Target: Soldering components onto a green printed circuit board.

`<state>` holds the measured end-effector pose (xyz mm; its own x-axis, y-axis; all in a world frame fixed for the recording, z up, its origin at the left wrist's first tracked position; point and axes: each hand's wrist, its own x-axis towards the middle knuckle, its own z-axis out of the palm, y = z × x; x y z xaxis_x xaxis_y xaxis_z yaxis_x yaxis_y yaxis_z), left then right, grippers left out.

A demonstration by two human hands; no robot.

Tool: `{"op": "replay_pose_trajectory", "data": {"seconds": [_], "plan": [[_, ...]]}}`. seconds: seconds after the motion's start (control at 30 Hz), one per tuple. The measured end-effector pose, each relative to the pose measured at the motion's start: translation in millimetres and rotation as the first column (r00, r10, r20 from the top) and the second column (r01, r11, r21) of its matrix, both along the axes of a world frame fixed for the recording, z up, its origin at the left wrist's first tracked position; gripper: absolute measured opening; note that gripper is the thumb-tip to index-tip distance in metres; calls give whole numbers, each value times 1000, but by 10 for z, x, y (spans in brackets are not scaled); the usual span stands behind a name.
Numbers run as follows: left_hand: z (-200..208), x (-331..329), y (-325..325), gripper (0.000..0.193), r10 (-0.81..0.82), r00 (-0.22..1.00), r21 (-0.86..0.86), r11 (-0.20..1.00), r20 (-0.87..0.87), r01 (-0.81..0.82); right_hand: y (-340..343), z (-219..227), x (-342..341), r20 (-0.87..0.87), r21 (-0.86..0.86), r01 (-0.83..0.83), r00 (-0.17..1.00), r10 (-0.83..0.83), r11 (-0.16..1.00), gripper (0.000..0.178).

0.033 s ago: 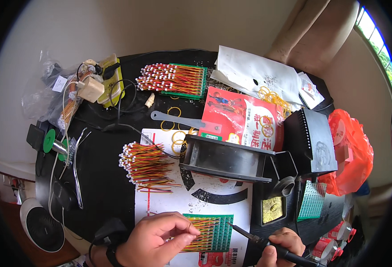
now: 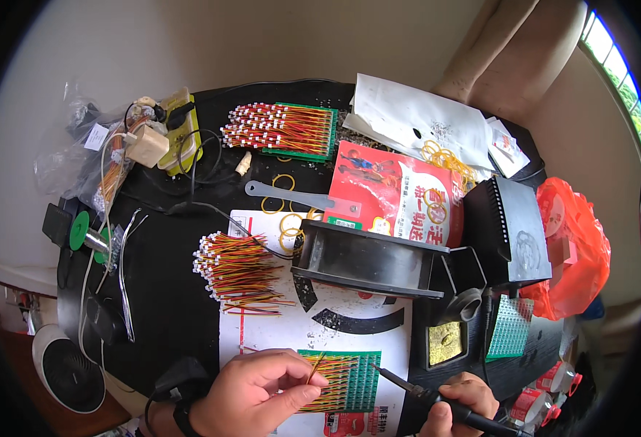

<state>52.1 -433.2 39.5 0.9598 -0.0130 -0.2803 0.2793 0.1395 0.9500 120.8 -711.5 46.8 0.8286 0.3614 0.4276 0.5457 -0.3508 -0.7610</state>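
Note:
My left hand (image 2: 262, 393) pinches a thin two-colour wire (image 2: 315, 366) between thumb and forefinger, above the left part of a green circuit board (image 2: 364, 379). Rows of red, yellow and dark wires cover that board's left side; bare pads show on its right. A soldering iron (image 2: 426, 397) is held in my right hand (image 2: 466, 400), its tip close to the board's right edge. Whether the tip touches the board I cannot tell. Beyond my left hand lies a loose bundle of wires with white connectors (image 2: 237, 273).
A black fume-fan-like frame (image 2: 371, 258) stands mid-table beside a yellow tip-cleaning pad (image 2: 446, 342) and a black box (image 2: 513, 233). Farther back lies a wired green board (image 2: 313, 131). A solder spool (image 2: 91, 237) sits left; a red plastic bag (image 2: 575, 247) is at right.
The wire in my left fingers now stands more upright and shows more clearly above the board. The right hand and soldering iron stay nearly still.

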Motion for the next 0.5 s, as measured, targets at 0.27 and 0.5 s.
{"op": "replay_pose_trajectory", "data": {"seconds": [0.27, 0.5], "plan": [[-31, -56, -109, 23, 4, 987, -183, 982, -159, -33, -3, -53, 21, 39, 15, -94, 995, 94, 995, 17], [41, 23, -225, 12, -16, 989, 315, 949, 145, -31, -23, -84, 96, 186, -105, -167, 965, 185, 980, 23]]}}
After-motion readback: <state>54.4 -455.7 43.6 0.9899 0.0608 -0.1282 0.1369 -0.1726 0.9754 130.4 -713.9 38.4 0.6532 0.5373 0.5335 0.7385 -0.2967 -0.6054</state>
